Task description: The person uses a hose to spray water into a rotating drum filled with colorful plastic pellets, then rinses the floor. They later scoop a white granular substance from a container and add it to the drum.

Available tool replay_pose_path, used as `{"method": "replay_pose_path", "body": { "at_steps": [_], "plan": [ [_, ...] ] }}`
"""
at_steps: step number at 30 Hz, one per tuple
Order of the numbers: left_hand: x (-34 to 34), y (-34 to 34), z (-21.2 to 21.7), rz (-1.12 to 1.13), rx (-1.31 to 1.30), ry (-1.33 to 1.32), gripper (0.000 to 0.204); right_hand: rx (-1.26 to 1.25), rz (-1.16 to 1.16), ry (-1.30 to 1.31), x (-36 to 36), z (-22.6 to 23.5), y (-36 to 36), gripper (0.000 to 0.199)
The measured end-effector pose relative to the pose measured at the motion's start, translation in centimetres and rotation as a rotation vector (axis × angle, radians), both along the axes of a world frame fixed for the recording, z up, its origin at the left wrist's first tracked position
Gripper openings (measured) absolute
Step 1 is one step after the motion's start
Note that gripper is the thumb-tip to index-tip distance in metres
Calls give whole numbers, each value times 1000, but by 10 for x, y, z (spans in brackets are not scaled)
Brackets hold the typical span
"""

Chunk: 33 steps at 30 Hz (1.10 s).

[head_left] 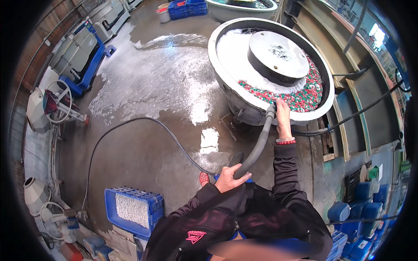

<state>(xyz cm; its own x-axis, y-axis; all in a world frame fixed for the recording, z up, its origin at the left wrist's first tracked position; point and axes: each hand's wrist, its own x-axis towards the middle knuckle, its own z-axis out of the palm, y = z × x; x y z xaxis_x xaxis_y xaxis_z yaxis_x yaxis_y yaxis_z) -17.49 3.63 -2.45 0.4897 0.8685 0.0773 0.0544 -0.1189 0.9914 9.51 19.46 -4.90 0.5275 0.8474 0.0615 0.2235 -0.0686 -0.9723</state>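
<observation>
A thick grey hose (261,141) runs between my two hands. My left hand (233,178) is wrapped round its lower part, close to my waist. My right hand (283,115) grips the hose's upper end at the near rim of a large round tub (226,74). Small red, green and white pieces (305,102) fill the tub's ring-shaped channel, and white foam (235,54) covers its left side. A round white lid (278,52) tops the dark hub in the middle.
Foamy water (152,69) spreads over the floor left of the tub. A thin black hose (161,124) loops across the floor. A blue crate (156,204) of white pellets stands at lower left. Wooden-edged troughs (352,117) line the right, with blue jugs (363,191) below.
</observation>
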Motion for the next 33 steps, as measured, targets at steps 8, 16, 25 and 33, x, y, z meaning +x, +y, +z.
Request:
{"method": "replay_pose_path", "body": {
  "at_steps": [8, 16, 25, 33],
  "plan": [
    [0, 2, -3, 43, 92, -19, 18, 57, -29, 37, -13, 7, 6, 34],
    [0, 4, 3, 44, -8, 0, 15, 31, -48, -97, -12, 5, 10, 34],
    [2, 3, 6, -39, -9, 4, 16, 154, -88, -168, -6, 16, 7, 28],
    [7, -11, 5, -93, 26, -79, 22, 430, 430, 666, -10, 23, 38, 32]
  ]
}}
